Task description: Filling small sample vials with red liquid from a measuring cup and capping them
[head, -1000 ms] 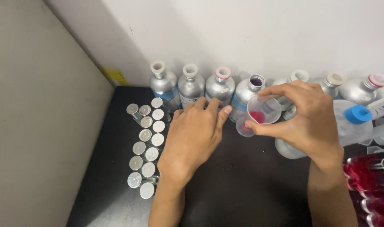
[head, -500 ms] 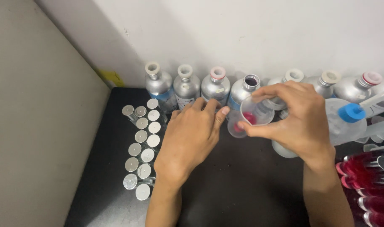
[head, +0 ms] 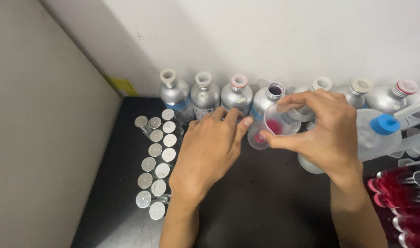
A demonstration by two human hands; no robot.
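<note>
Right hand (head: 331,138), fingers clamped on a small clear cup (head: 275,127) tilted toward the open-necked metal bottle (head: 268,98) at 12 o'clock. A little red liquid sits in the cup. Left hand (head: 209,154) lies flat on the black surface (head: 265,202), fingers together, holding nothing.

Judged partway: one bottle open in the back row, its neighbours capped. Two rows of silver-capped vials (head: 157,165) stand at 9 o'clock; red-filled tubes (head: 403,202) lie at 4 o'clock. A blue-capped clear bottle (head: 380,133) lies at 3 o'clock. Yellow tag (head: 122,86) on the wall at 10 o'clock.
</note>
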